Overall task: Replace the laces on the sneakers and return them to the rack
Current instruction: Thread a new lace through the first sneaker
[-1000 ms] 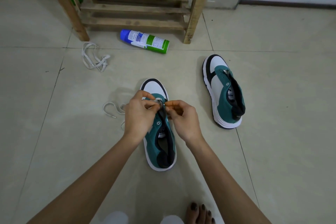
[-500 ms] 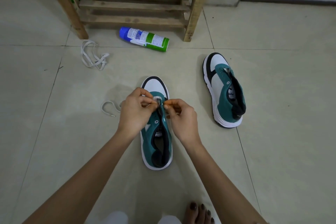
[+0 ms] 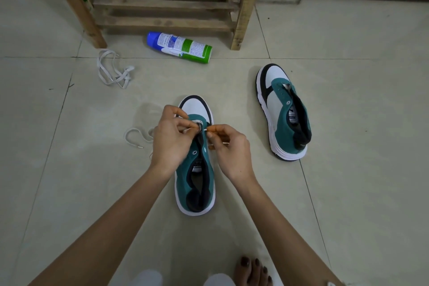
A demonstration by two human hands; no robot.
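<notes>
Both hands, left (image 3: 171,137) and right (image 3: 229,146), pinch a white lace (image 3: 134,129) at the front eyelets of the near sneaker (image 3: 195,183) on the floor (image 3: 69,193); we cannot see the threading behind the fingers. A spray can (image 3: 178,47) and a spare lace (image 3: 113,69) lie before the rack (image 3: 162,4), whose top is cut off. The second sneaker (image 3: 285,114) lies well apart to the right.

Insole of near sneaker (image 3: 197,183), centre frame: "PUM…", cut off by the collar. Insole of far sneaker (image 3: 282,109), right of frame: "PUMA", turned sideways. Spray can (image 3: 180,47), upper centre: label print too small to read.
</notes>
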